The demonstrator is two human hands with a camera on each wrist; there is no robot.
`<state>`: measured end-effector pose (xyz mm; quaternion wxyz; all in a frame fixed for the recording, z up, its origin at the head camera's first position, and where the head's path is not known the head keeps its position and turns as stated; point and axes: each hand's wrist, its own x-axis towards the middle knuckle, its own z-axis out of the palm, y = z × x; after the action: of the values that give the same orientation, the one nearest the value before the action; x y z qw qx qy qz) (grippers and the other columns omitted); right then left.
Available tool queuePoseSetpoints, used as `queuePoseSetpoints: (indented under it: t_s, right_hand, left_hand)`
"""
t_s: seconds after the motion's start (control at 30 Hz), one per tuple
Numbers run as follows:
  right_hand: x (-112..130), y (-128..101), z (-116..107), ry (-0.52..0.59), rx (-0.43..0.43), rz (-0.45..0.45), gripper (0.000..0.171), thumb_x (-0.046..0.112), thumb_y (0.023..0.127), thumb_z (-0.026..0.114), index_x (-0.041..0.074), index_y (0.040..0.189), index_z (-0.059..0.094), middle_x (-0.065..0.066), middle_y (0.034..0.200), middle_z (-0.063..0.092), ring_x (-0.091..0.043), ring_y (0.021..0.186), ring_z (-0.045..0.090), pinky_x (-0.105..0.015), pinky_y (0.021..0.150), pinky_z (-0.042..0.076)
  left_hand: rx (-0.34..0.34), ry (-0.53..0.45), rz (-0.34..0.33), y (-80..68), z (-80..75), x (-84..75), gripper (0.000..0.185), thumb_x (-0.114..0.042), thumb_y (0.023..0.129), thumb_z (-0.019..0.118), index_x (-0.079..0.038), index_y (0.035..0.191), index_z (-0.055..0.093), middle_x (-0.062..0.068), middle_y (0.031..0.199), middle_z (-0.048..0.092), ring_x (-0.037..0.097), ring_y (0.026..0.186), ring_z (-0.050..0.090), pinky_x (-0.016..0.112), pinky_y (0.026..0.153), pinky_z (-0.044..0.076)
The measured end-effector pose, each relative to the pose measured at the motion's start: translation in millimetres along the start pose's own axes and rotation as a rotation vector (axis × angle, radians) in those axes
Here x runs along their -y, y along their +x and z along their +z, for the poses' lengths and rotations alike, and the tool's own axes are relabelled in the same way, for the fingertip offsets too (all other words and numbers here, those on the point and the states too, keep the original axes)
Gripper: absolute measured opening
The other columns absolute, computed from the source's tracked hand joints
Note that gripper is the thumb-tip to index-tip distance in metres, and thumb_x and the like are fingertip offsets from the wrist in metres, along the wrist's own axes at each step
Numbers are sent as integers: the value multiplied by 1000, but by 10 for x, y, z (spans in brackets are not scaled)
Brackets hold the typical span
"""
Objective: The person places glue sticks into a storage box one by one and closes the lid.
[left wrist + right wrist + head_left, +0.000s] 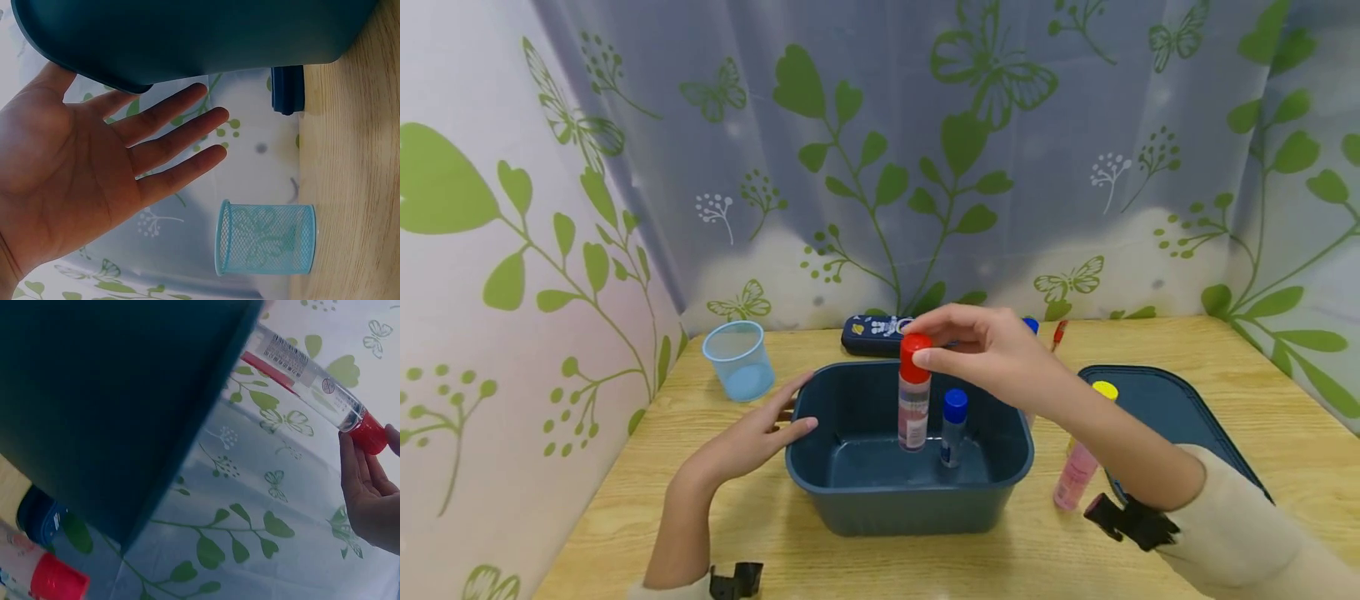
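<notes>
My right hand [981,350] pinches the red cap of a clear bottle [913,417] with a printed label. In the head view, the bottle hangs upright over the dark teal bin [917,512]. A smaller clear bottle with a blue cap [955,407] stands inside the bin. In the right wrist view, the fingers and thumb hold the red cap [367,433], while the bin's wall hides the bottle's lower end. My left hand [81,150] rests at the bin's left rim, thumb at the edge, the other fingers straight and spread along the outside.
A light-blue mesh cup [743,371] stands left of the bin, and a navy pencil case [868,336] lies behind it. On the right are a pink bottle [1075,479], a yellow-capped item [1105,389] and a dark lid [1157,400]. A patterned curtain [880,167] backs the table.
</notes>
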<state>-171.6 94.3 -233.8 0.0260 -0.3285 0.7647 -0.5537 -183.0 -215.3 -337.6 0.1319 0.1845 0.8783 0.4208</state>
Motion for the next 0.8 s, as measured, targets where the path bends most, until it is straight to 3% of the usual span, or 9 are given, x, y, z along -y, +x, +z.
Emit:
queuePoseSetpoints:
  t_s: [0.33, 0.8]
  right_hand:
    - [-200, 213, 324, -24, 54, 1, 27, 16, 87, 66, 7, 112, 63, -2, 96, 64, -17, 87, 62, -35, 73, 48]
    - [-520, 375, 646, -80, 52, 38, 26, 16, 86, 66, 6, 110, 65, -1, 96, 65, -12, 87, 61, -29, 77, 48]
  left_hand:
    - [1, -16, -18, 5, 0, -2, 65, -37, 96, 47, -20, 149, 12, 15, 146, 24, 38, 126, 31, 54, 95, 32]
    - [2, -3, -18, 1, -4, -9, 64, -36, 96, 47, -23, 149, 13, 12, 147, 21, 37, 126, 33, 55, 94, 33]
